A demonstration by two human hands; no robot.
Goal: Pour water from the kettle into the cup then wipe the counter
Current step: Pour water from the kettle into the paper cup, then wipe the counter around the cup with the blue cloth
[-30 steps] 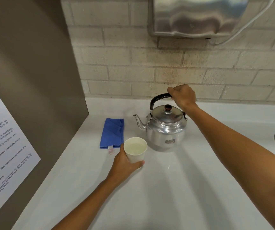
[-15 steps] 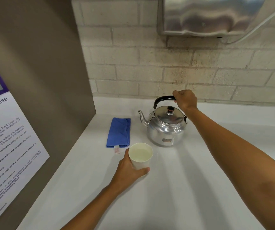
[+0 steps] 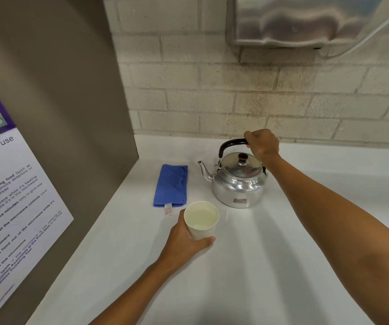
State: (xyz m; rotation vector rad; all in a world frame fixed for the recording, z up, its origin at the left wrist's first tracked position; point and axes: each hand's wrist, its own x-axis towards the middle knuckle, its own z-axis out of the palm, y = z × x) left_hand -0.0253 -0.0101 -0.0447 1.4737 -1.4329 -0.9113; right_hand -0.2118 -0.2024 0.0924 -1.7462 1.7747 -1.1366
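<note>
A shiny metal kettle (image 3: 238,184) with a black handle stands upright on the white counter (image 3: 247,266), spout pointing left. My right hand (image 3: 262,143) is closed around the right end of its handle. A white paper cup (image 3: 201,219) with water in it stands in front of the kettle, and my left hand (image 3: 185,242) wraps around its lower left side. A folded blue cloth (image 3: 171,185) lies flat to the left of the kettle, apart from both hands.
A brown side panel (image 3: 59,113) with a printed microwave notice (image 3: 8,207) walls off the left. A brick wall (image 3: 235,102) runs behind the counter, and a steel dispenser (image 3: 306,19) with a cable hangs above the kettle.
The view has drawn back and tilted, so everything sits lower in frame. The kettle, cup and cloth rest in the same places, and both hands keep their grips.
</note>
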